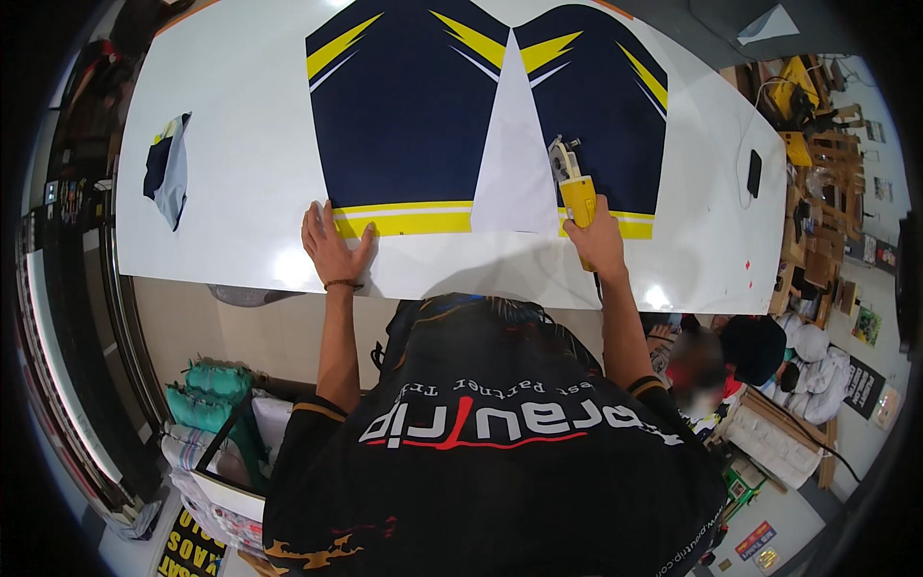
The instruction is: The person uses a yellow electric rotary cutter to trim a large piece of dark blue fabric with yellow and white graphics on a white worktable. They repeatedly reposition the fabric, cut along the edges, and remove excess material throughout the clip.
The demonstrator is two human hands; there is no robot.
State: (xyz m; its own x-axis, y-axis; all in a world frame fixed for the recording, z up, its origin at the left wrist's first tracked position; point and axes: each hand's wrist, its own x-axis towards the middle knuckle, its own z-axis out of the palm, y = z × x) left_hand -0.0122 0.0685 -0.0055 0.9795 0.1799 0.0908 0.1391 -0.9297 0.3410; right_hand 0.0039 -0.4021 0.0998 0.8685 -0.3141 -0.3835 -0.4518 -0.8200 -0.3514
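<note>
Two navy fabric panels with yellow and white stripes lie flat on the white table (231, 96). The left panel (404, 135) and the right panel (620, 135) are joined near the top, with a white wedge (514, 183) between them. Fingers spread, my left hand (336, 245) presses on the lower left corner of the left panel. My right hand (600, 238) is wrapped around the yellow body of an electric fabric cutter (575, 190). The cutter's metal head points away from me, over the left edge of the right panel beside the white wedge.
A crumpled fabric scrap (169, 173) sits at the table's left. Toward the right edge lies a black phone (754, 173) with a white cable. Green bundles (216, 394) stand below left. Another person (697, 361) is low at the right, near white sacks (812, 361).
</note>
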